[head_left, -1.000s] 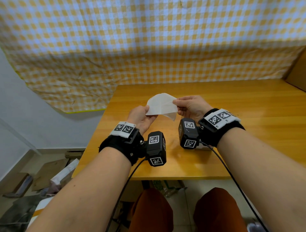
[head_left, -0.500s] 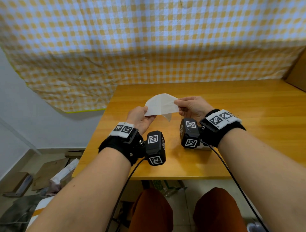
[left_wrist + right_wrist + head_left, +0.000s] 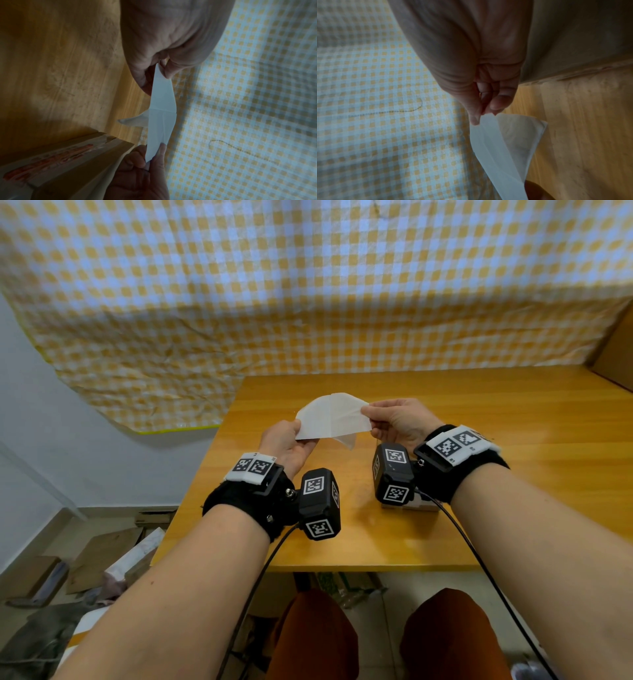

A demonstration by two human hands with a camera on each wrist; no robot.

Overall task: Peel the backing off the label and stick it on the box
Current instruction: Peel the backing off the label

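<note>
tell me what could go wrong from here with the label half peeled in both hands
1. The label is held in the air, bowed between the left hand and right hand. A freed flap hangs beneath it; it might curl back and stick to the sheet.
2. Each hand pinches only an end, so a hard pull could tear or crease it.
3. The box sits under the right wrist, mostly hidden from the head view, so placement could end up crooked.

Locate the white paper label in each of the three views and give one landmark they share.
Head: white paper label, centre, held above the wooden table between both hands.
Left wrist: centre, edge-on, running from the near fingers to the far hand.
Right wrist: lower centre, below the pinching fingertips.
Shared landmark: yellow-and-white checked cloth.
</note>
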